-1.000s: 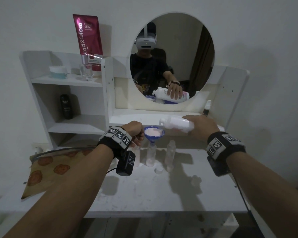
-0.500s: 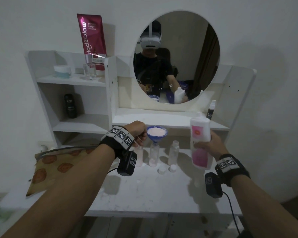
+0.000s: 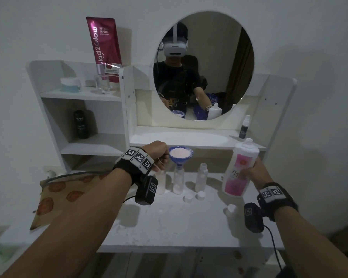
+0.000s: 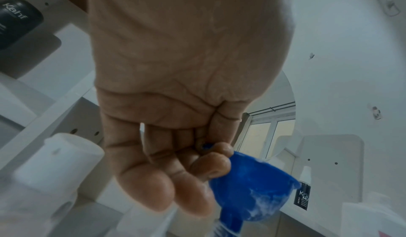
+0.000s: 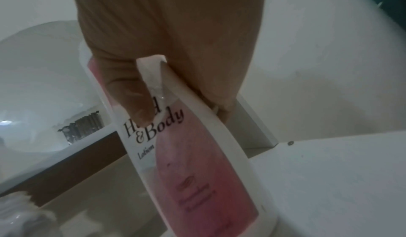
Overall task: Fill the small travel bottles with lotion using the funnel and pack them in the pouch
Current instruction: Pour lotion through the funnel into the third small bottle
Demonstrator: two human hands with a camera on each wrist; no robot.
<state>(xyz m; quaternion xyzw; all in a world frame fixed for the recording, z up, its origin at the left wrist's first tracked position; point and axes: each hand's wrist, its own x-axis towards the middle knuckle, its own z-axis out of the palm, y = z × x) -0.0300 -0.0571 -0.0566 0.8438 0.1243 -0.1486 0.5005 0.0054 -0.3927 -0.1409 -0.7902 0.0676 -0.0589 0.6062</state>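
Note:
A blue funnel (image 3: 180,155), full of pale lotion, stands in the neck of a small clear travel bottle (image 3: 178,181). My left hand (image 3: 161,156) pinches the tab on the funnel's (image 4: 252,185) rim, as the left wrist view shows (image 4: 211,154). A second open small bottle (image 3: 201,176) stands to its right. A third (image 3: 160,183) is half hidden behind my left wrist. My right hand (image 3: 253,173) grips the big white-and-pink lotion bottle (image 3: 239,171) upright at the right, its base at or just above the tabletop. The thumb lies across its label (image 5: 197,154).
Three loose white caps (image 3: 187,198) (image 3: 200,196) (image 3: 231,208) lie on the white table (image 3: 169,227). A patterned pouch (image 3: 62,195) lies at the left. A small black spray bottle (image 3: 244,128) stands on the ledge under the round mirror (image 3: 219,57). The shelves at the left hold toiletries.
My right hand has turned the lotion bottle from tipped over the funnel to upright and carried it right and down. My left hand has kept its pinch on the funnel.

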